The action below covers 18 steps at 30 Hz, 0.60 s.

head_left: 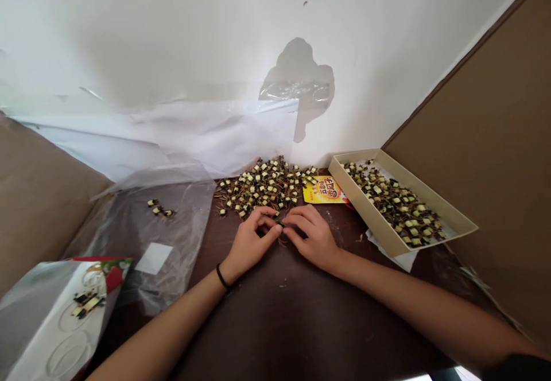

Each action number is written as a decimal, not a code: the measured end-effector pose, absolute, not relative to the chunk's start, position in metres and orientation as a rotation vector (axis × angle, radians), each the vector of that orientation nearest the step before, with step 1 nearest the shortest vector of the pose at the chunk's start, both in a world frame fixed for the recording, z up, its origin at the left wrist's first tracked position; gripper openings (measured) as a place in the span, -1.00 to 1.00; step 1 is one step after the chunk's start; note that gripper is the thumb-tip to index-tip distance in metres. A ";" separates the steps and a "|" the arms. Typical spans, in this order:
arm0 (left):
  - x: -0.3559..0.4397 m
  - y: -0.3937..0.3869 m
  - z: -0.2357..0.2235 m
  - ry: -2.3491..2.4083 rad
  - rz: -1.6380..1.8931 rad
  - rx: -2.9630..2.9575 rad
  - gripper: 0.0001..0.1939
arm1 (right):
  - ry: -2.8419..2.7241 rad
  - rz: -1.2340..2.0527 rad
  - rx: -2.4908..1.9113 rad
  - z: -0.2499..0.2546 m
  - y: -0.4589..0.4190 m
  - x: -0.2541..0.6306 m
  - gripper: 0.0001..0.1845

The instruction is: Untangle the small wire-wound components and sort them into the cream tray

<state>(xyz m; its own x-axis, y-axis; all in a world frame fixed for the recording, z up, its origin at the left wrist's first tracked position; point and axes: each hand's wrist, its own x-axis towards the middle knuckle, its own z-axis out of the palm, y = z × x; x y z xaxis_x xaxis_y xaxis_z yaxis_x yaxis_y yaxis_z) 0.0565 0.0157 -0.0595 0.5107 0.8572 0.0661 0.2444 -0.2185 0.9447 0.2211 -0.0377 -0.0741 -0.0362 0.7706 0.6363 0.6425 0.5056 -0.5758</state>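
Observation:
My left hand and my right hand meet over the dark table, fingertips almost touching. Between them is a small dark part with thin copper-coloured wires, mostly covered by the fingers. Thumb and fingers are pinched together on both hands. Just beyond lies a heap of small black-and-yellow parts with thin wire legs, which look like little wound coils. A black band circles my left wrist.
To the right, a shallow cream box holds many similar parts. A yellow packet lies beside it. At left are a clear plastic sheet with a few parts, a white paper square and a printed bag bearing several more. Cardboard borders the right.

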 end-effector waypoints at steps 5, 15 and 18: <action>0.056 0.016 -0.058 0.913 0.736 1.746 -0.74 | -1.763 0.172 -1.242 -0.073 -0.036 0.223 -0.88; 0.055 0.018 -0.058 0.944 0.723 1.763 -0.76 | -1.777 0.329 -1.274 -0.075 -0.035 0.223 -0.84; 0.056 0.018 -0.058 0.965 0.722 1.786 -0.77 | -1.764 0.417 -1.249 -0.074 -0.035 0.223 -0.83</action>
